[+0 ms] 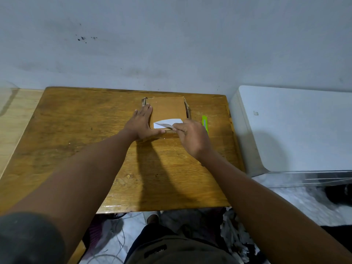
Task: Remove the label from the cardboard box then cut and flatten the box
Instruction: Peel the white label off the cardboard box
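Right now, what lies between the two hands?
In the head view, the white label on the box, partly peeled, lies between the left hand and the right hand, which pinches it.

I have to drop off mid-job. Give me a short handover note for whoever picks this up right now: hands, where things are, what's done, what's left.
Left hand: flat, fingers straight, pressing down the cardboard box's left edge.
Right hand: pinching the white label, which is partly peeled and folded over at the box's near edge.
The box lies at the far middle of the wooden table; the green cutter lies just right of it, untouched.
Done: label lifted partway.
Left: finish peeling the label, then cut and flatten the box.
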